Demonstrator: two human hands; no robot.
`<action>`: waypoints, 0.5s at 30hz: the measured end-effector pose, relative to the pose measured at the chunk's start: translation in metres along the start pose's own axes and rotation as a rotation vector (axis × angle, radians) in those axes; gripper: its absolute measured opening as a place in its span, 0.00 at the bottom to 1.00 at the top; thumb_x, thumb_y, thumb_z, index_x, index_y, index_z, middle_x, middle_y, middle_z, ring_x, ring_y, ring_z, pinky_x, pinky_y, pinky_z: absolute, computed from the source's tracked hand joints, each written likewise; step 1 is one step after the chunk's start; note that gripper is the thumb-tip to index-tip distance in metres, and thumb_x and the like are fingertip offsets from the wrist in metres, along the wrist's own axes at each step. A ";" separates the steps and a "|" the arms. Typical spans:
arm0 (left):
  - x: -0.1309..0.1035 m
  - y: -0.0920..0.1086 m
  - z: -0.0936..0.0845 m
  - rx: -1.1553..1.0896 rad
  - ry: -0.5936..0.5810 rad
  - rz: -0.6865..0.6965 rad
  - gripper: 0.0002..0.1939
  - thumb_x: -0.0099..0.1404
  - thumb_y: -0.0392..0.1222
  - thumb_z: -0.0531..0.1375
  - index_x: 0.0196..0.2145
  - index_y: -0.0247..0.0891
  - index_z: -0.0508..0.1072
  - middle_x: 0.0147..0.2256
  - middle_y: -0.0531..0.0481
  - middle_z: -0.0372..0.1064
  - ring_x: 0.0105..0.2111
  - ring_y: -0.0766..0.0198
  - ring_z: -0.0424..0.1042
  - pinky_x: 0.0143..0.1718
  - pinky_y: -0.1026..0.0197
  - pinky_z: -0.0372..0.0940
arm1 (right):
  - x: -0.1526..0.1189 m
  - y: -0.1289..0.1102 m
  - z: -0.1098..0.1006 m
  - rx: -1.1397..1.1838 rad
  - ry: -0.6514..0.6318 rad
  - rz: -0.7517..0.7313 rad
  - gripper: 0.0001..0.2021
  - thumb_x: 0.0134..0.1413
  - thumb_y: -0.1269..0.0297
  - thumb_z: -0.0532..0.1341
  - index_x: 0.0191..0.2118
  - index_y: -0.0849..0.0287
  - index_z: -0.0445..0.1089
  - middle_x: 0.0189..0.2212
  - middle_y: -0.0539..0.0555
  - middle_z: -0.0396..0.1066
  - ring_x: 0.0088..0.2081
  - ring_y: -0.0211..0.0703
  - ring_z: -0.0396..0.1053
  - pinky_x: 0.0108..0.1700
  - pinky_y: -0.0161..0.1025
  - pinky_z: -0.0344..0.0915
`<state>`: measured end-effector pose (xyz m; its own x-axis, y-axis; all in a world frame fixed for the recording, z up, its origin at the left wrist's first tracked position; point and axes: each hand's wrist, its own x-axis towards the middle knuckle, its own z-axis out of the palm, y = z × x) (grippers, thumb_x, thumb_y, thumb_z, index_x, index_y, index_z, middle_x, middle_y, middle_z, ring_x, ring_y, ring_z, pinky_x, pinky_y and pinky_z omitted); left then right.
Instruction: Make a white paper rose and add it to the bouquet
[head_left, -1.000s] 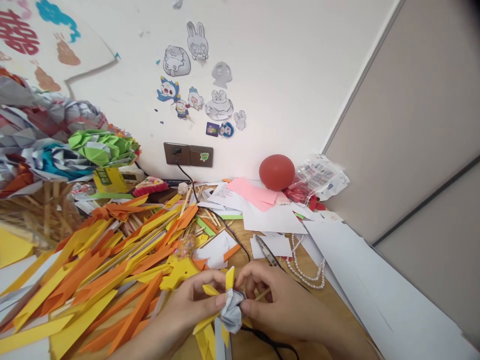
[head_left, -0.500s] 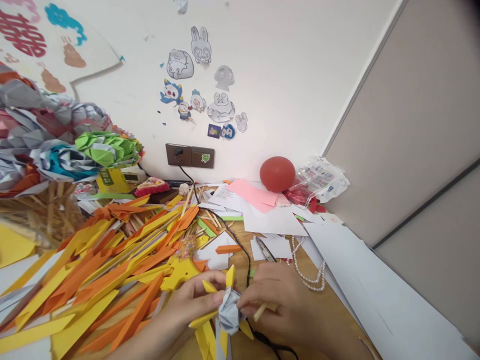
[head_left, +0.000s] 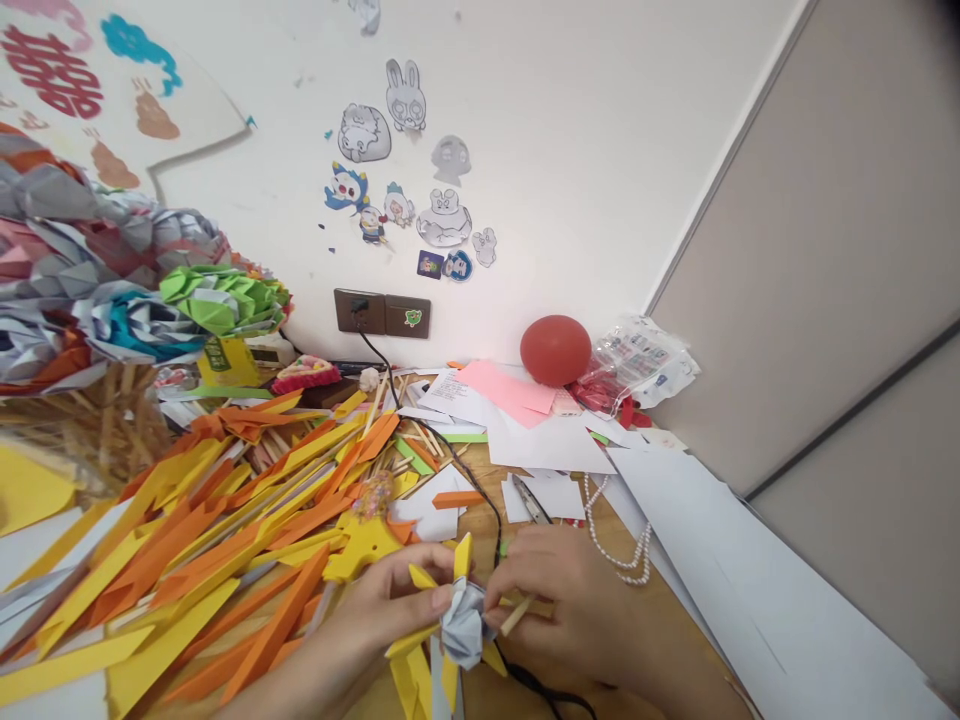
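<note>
A folded paper flower [head_left: 463,626] with a pale grey centre and yellow strips sticking out around it is at the lower middle. My left hand [head_left: 397,600] is closed on its left side, thumb pressed against the grey folds. From the right, my right hand [head_left: 562,595] pinches a light wooden stick [head_left: 517,617], and its fingertips touch the flower's right edge. The stick's far end is hidden by my fingers and the flower. Beneath the left wrist lies a yellow cut-out shape [head_left: 365,548].
Folded orange and yellow paper strips [head_left: 202,520] cover the left. Behind them stands a paper-flower bouquet [head_left: 120,270]. A black cable [head_left: 480,480] runs under the hands. A utility knife [head_left: 530,498], a bead string [head_left: 596,535], white sheets [head_left: 750,560] and a red balloon [head_left: 556,350] lie beyond.
The flower and both hands sit slightly further right in view. The stick has tilted a little in my right fingers. My grip on the flower looks the same.
</note>
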<state>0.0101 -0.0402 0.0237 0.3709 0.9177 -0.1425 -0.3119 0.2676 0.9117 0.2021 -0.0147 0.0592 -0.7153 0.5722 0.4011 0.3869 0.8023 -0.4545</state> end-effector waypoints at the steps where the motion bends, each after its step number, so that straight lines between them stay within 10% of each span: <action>1: 0.000 0.000 0.000 0.004 0.003 0.000 0.12 0.48 0.46 0.66 0.28 0.36 0.73 0.25 0.52 0.69 0.25 0.65 0.66 0.29 0.66 0.58 | 0.000 0.000 0.000 -0.011 -0.004 -0.017 0.04 0.49 0.69 0.58 0.28 0.56 0.70 0.23 0.47 0.70 0.25 0.35 0.63 0.30 0.33 0.55; 15: 0.003 -0.006 -0.006 0.012 -0.066 -0.015 0.13 0.48 0.46 0.66 0.29 0.34 0.73 0.25 0.52 0.69 0.25 0.68 0.65 0.28 0.67 0.58 | -0.003 0.004 0.001 -0.060 -0.088 -0.175 0.06 0.52 0.72 0.54 0.32 0.56 0.67 0.24 0.46 0.68 0.26 0.33 0.62 0.29 0.31 0.54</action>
<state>0.0079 -0.0375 0.0160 0.4322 0.8922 -0.1310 -0.2954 0.2774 0.9142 0.2048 -0.0133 0.0552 -0.8215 0.4084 0.3979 0.2842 0.8983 -0.3351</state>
